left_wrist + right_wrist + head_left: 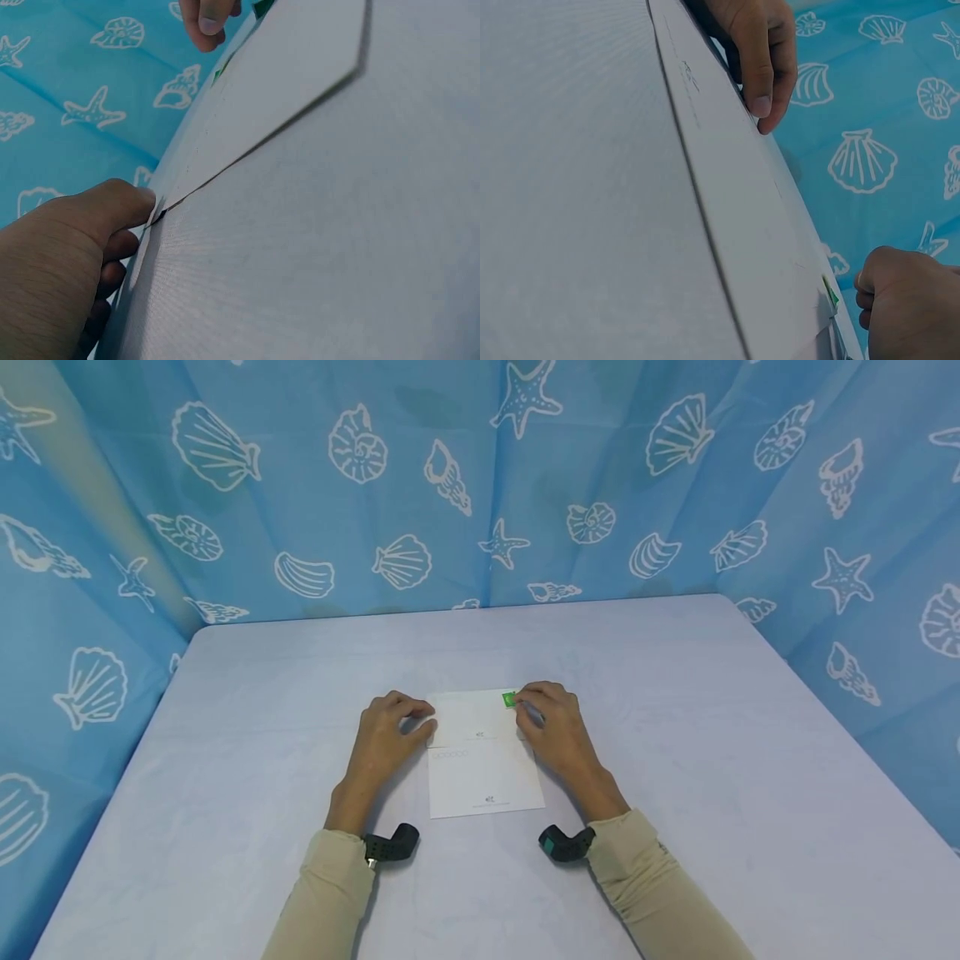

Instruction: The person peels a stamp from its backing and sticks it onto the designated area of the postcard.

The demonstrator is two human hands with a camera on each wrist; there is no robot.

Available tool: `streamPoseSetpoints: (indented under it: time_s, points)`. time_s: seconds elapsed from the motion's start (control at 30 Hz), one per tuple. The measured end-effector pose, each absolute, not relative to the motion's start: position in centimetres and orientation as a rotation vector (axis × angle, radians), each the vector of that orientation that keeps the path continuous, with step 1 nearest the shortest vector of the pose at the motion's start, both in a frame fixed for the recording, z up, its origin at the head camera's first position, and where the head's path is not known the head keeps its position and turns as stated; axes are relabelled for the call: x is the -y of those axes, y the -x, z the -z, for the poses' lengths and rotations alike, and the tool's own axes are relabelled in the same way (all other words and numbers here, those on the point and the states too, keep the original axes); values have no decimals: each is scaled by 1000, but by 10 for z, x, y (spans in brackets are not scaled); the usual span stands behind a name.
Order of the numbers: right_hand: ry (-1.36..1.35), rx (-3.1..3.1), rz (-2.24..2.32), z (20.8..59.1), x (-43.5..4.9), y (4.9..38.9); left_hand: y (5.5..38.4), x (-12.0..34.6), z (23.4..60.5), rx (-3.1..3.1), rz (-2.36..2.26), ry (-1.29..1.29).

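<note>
A white envelope (461, 717) lies on the table, its lower part overlapping or meeting a second white envelope (480, 781) closer to the person. At the upper right corner of the far envelope is a small green stamp (509, 700). My right hand (557, 722) pinches the stamp at its right side, the fingertips partly covering it. With thumb and fingers, my left hand (386, 733) holds the left edge of the far envelope. The left wrist view shows that thumb (131, 204) against the envelope's edge. Exact contact under the right fingertips is hidden.
A white cloth covers the table (285, 693). Blue curtains (450, 485) with white shell and starfish prints hang behind it and at both sides. Each wrist wears a black strap-on camera (393, 843).
</note>
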State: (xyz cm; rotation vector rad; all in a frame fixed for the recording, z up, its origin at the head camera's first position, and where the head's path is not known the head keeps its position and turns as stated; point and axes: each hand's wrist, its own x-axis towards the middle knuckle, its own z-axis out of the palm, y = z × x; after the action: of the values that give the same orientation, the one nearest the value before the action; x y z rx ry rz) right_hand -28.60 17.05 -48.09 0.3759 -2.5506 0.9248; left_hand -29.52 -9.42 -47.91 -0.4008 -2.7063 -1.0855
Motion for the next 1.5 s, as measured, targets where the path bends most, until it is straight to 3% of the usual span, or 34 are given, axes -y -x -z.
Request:
streamPoseSetpoints:
  time_s: [1.5]
  points:
    - [-168, 2561, -926, 484, -201, 268, 293, 94, 478, 2689, 1099, 413]
